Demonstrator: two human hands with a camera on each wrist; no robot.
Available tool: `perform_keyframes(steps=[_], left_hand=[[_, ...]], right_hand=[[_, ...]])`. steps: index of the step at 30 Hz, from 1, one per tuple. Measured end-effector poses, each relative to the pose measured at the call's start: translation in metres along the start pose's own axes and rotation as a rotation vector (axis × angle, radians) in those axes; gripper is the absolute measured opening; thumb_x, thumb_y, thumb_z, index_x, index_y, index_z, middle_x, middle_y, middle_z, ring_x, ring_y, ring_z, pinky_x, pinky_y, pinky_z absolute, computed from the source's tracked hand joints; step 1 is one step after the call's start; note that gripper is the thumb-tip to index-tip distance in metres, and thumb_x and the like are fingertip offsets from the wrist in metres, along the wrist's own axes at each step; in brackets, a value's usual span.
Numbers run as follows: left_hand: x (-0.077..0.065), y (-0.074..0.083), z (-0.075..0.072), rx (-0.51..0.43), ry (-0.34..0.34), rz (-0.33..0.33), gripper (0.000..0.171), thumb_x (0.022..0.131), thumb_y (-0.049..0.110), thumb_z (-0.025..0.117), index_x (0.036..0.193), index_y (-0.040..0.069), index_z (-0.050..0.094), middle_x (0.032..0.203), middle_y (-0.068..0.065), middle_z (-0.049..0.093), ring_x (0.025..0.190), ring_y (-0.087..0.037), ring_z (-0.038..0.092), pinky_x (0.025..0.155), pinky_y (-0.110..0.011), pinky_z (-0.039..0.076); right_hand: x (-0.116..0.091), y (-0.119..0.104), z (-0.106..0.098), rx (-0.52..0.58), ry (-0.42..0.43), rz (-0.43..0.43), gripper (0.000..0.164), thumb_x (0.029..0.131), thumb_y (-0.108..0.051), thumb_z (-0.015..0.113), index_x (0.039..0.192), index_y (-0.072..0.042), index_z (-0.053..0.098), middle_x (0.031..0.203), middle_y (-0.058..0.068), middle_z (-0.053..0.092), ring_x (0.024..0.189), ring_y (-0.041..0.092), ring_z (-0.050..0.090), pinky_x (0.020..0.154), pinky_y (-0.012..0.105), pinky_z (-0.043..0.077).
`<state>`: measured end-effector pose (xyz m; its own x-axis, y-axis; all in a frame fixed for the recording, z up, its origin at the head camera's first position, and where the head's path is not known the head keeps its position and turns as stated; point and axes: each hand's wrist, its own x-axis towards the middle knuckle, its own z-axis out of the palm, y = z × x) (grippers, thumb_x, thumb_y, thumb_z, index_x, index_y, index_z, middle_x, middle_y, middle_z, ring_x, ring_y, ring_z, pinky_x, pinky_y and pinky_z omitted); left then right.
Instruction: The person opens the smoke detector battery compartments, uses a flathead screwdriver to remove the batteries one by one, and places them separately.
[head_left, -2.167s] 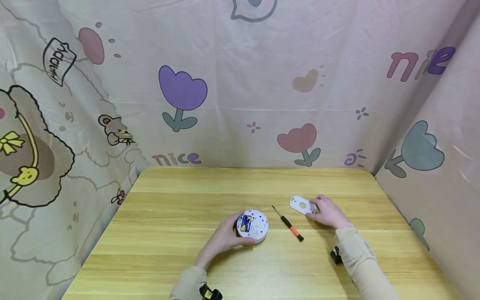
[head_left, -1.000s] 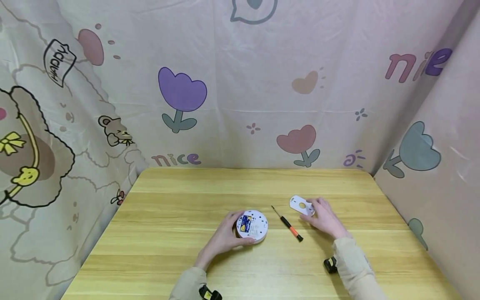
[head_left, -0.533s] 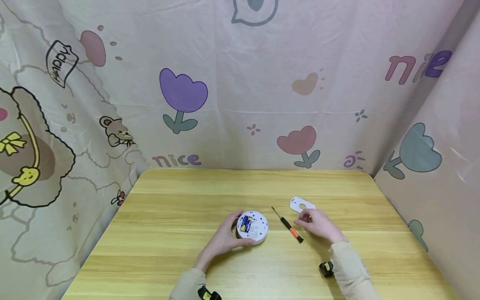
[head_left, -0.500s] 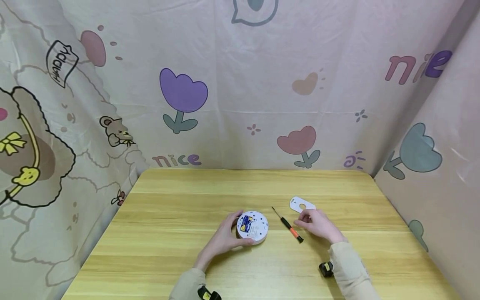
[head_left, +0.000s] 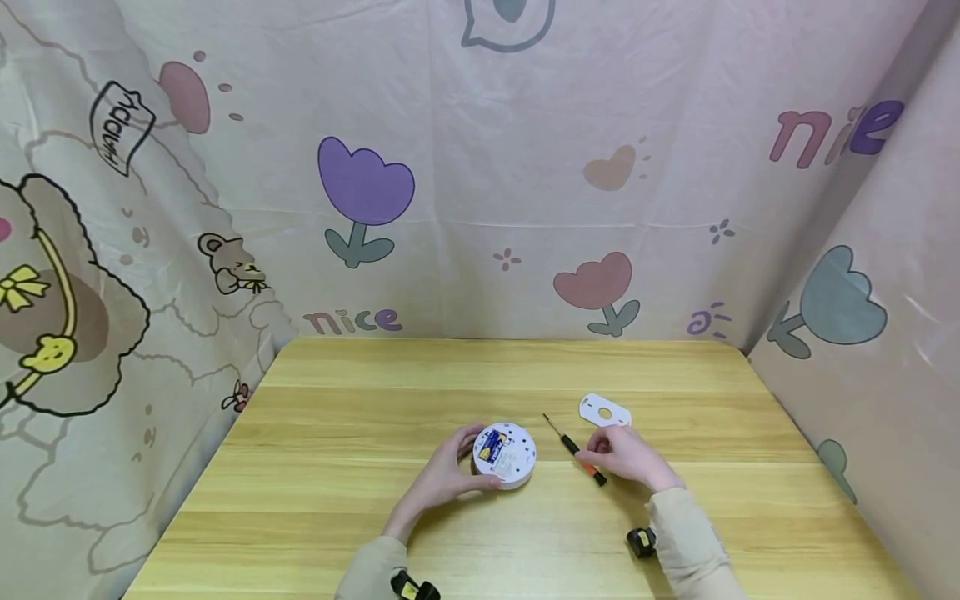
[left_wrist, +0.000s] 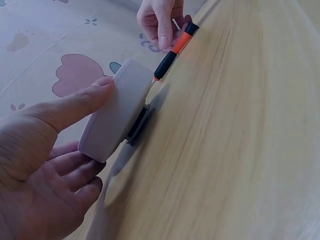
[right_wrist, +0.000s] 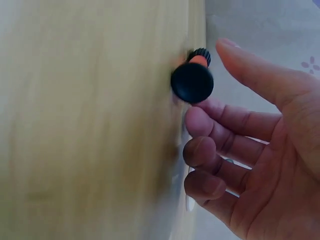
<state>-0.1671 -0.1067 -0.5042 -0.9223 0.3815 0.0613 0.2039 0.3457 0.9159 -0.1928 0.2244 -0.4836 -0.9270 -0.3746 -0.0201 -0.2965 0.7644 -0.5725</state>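
A round white smoke detector (head_left: 517,462) with a blue-and-yellow battery in its upturned back is held by my left hand (head_left: 446,473). The left wrist view has the thumb on one side of the smoke detector and the fingers under the opposite edge. To its right lies a small screwdriver (head_left: 569,443) with a black and orange handle. My right hand (head_left: 630,457) is over the handle, fingertips overlapping it in the head view. From the right wrist, the thumb stands apart from the handle, while bent fingers (right_wrist: 200,150) are close beside its black end cap.
Behind the right hand a white oblong mounting plate (head_left: 591,408) with a round central hole lies on the wooden table (head_left: 360,417). Printed cloth (head_left: 480,167) hangs at the back and sides of the table. Each wrist carries a small black camera.
My right hand has left the mounting plate and moved left and nearer, to the screwdriver handle. The left hand keeps holding the smoke detector in about the same place.
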Motion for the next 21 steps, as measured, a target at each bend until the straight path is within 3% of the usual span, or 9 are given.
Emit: perform_keyframes(steps=[13,21], left_hand=[[-0.003,-0.003,-0.006,-0.038,-0.02,0.008,0.09,0.077,0.022,0.088,0.149,-0.004,0.04,0.153,-0.026,0.045,0.141,-0.046,0.045,0.119,-0.058,0.035],[-0.004,-0.001,-0.004,0.072,-0.003,0.003,0.092,0.077,0.035,0.087,0.149,-0.001,0.042,0.152,-0.023,0.047,0.139,-0.041,0.048,0.119,-0.058,0.037]], right_hand=[[0.001,-0.011,0.007,-0.027,0.016,0.076,0.024,0.086,-0.027,0.078,0.075,-0.012,0.064,0.063,-0.005,0.057,0.059,0.007,0.047,0.055,0.019,0.038],[-0.001,-0.01,0.009,-0.071,0.037,0.071,0.016,0.085,-0.017,0.076,0.076,-0.012,0.064,0.066,-0.005,0.058,0.061,0.008,0.048,0.057,0.02,0.039]])
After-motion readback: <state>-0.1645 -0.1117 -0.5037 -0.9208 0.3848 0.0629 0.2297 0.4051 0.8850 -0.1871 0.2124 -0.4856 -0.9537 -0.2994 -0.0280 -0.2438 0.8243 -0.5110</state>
